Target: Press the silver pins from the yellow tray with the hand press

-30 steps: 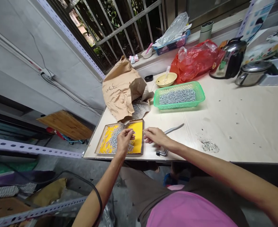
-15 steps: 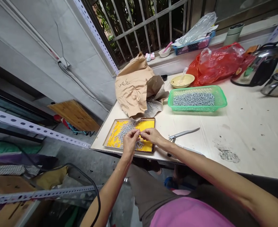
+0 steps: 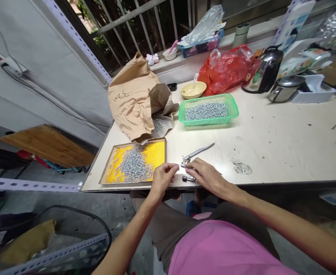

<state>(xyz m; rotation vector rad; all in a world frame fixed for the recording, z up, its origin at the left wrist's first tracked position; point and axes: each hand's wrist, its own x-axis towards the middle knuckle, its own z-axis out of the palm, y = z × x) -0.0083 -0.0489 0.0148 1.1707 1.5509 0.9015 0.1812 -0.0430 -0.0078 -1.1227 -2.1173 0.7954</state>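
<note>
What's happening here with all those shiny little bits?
A person works at a table with bare hands. The left hand seems to pinch something too tiny to make out; the right hand is over a hand tool. Small metal pieces lie heaped in a yellow-bottomed tray, with more in the green basket and the paper bag's opening.

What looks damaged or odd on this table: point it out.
A dark, scuffed-looking patch stands out on the pale tabletop, right of the gray tool. The paper bag gapes, crumpled, exposing metal pieces.
</note>
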